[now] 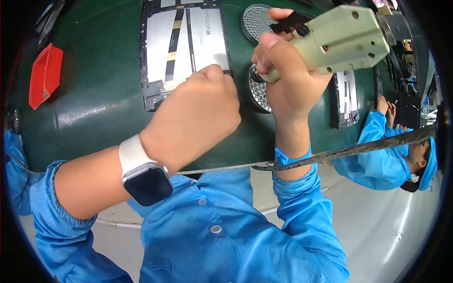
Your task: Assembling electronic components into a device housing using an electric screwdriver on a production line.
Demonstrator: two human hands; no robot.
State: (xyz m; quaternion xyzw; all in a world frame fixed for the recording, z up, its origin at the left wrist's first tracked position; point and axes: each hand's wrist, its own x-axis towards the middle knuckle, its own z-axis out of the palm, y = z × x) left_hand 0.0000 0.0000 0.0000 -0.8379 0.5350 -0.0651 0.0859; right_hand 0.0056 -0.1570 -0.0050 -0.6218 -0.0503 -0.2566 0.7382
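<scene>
The green desk (94, 94) is carrying an opened tablet (184, 42), its silver inside showing. Just right of the tablet, the right hand (288, 80) is wrapping its fingers tightly round a pale green power screwdriver (339, 40), tip down beside a round perforated tray (259, 92). The left hand (198, 118) is resting at the tablet's lower right edge, fingers curled under, and whether they are pinching anything is probably not tellable. Far left of the tablet, a red bin (45, 75) is sitting.

Dark green bench (99, 94): opened tablet (186, 45), two round perforated discs (257, 21), red tray (46, 74), second tablet (347, 96).
</scene>
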